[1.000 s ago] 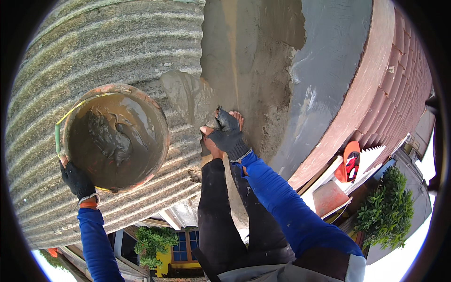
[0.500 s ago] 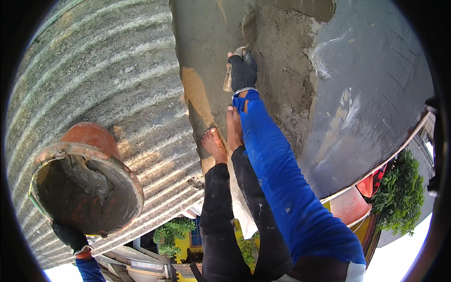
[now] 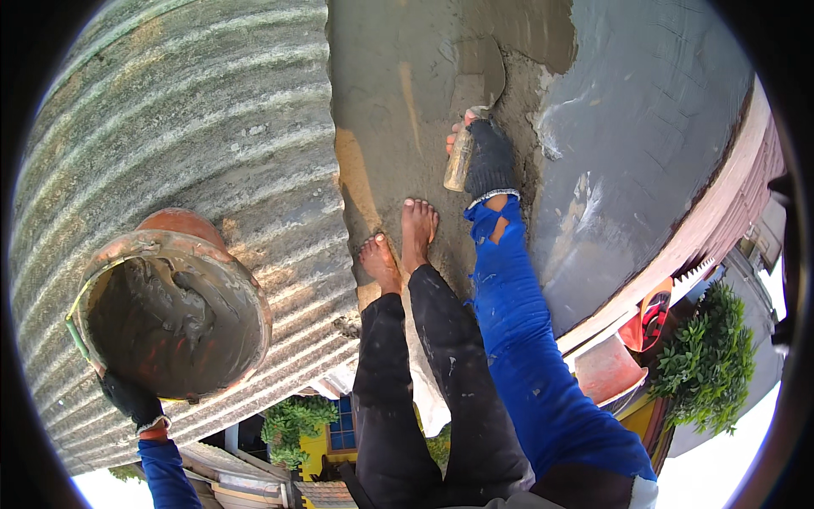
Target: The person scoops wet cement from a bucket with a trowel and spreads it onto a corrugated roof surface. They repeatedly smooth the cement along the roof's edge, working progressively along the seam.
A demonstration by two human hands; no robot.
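Mortar fills the pan (image 3: 170, 314) gripped at its near rim by my left hand (image 3: 129, 399): heavy, sloppy. My right hand (image 3: 490, 159) clenches the trowel handle (image 3: 459, 159), slick.

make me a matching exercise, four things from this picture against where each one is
Things:
1. bucket of wet mortar
2. trowel
3. corrugated sheet
4. bare feet

Places:
a. under the bucket, on the left
b. in the right hand
c. on the cement surface, centre
d. held at its rim by the left hand

Pairs: 1-d, 2-b, 3-a, 4-c
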